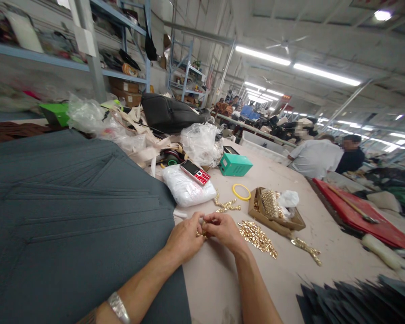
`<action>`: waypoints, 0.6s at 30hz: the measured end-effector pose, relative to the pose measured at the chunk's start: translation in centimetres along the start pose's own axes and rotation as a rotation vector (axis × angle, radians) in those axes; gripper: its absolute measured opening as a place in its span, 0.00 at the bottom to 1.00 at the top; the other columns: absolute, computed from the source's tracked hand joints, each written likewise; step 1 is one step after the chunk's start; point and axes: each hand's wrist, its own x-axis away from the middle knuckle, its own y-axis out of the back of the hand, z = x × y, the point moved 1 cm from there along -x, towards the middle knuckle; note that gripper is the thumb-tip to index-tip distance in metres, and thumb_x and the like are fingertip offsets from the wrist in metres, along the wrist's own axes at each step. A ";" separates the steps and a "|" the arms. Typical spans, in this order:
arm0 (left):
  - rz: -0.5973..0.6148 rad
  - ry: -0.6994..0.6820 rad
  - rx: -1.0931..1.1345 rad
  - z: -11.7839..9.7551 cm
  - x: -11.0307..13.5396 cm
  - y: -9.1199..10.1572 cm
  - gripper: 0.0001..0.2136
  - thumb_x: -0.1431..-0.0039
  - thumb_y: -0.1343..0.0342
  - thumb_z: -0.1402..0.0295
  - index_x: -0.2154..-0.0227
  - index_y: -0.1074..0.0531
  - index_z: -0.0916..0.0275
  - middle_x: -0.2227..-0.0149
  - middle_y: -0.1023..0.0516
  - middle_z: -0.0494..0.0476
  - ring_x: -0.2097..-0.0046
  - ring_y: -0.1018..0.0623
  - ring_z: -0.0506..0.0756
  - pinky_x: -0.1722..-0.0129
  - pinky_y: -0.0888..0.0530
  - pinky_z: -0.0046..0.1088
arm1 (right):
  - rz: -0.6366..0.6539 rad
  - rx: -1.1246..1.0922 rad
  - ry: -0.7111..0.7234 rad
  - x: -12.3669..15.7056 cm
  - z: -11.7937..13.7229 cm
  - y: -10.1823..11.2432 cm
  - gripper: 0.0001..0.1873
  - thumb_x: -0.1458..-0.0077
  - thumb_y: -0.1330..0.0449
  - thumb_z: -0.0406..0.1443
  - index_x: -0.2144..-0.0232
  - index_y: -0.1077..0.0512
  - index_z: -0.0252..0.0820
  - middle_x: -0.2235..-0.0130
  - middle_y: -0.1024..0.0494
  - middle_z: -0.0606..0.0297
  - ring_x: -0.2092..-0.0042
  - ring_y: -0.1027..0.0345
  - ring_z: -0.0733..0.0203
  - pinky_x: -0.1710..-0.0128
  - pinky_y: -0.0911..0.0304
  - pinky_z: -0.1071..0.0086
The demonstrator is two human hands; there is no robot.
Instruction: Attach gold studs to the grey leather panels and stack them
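Note:
My left hand (185,237) and my right hand (224,230) meet at the middle of the beige table (324,234), fingers pinched together on small gold metal fittings (201,232). A heap of the same gold fittings (256,236) lies just right of my right hand. More gold pieces (227,205) lie behind my hands. An open cardboard box (273,210) holding gold fittings and a crumpled white bag stands further right. A silver bracelet (119,307) is on my left wrist.
A large stack of dark grey fabric (70,216) fills the left. A red phone (195,172) lies on a white bag (187,186). Behind are a teal box (235,164), a yellow ring (241,191), plastic bags and a black bag (170,112). Two people (324,155) sit at the right.

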 end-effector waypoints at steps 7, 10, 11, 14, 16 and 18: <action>-0.054 0.061 0.070 0.4 0.1 0.5 0.17 0.47 0.42 0.74 0.54 0.33 0.59 0.66 0.21 0.51 0.63 0.21 0.56 0.67 0.35 0.27 | -0.126 -0.024 0.223 -0.6 -0.2 -2.7 0.19 0.55 0.37 0.36 0.57 0.23 0.42 0.46 0.25 0.57 0.50 0.27 0.55 0.50 0.32 0.63; -0.063 0.077 0.142 0.7 -0.1 0.7 0.11 0.48 0.42 0.76 0.62 0.31 0.59 0.68 0.21 0.50 0.64 0.22 0.55 0.66 0.34 0.27 | -0.168 -0.069 0.285 -0.8 -0.4 -2.5 0.18 0.54 0.40 0.35 0.58 0.22 0.43 0.44 0.27 0.58 0.54 0.25 0.56 0.53 0.29 0.63; -0.069 0.086 0.176 0.9 -0.3 0.8 0.10 0.49 0.42 0.75 0.63 0.30 0.59 0.68 0.21 0.50 0.65 0.22 0.55 0.66 0.34 0.27 | -0.228 -0.100 0.252 -0.9 -0.6 -1.8 0.18 0.54 0.39 0.36 0.58 0.23 0.43 0.49 0.24 0.58 0.59 0.24 0.58 0.58 0.27 0.63; -0.103 0.124 0.306 1.4 -0.8 0.7 0.10 0.48 0.42 0.71 0.60 0.29 0.61 0.67 0.21 0.53 0.65 0.22 0.55 0.66 0.31 0.29 | -0.469 -0.169 0.167 -1.1 -1.1 1.6 0.21 0.54 0.39 0.40 0.56 0.25 0.40 0.66 0.21 0.63 0.70 0.27 0.62 0.67 0.28 0.66; -0.117 0.135 0.420 1.6 -1.1 0.6 0.11 0.48 0.41 0.67 0.61 0.28 0.63 0.65 0.21 0.56 0.64 0.21 0.57 0.65 0.28 0.31 | -0.541 -0.195 0.152 -0.9 -1.0 3.6 0.24 0.53 0.38 0.44 0.55 0.27 0.39 0.68 0.22 0.64 0.71 0.29 0.64 0.70 0.29 0.69; -0.112 0.129 0.548 1.5 -1.2 0.5 0.13 0.48 0.41 0.65 0.60 0.28 0.64 0.64 0.20 0.58 0.62 0.20 0.57 0.63 0.26 0.32 | -0.505 -0.215 0.128 -0.5 -0.7 4.3 0.25 0.53 0.36 0.46 0.56 0.26 0.38 0.66 0.23 0.63 0.71 0.29 0.64 0.73 0.31 0.71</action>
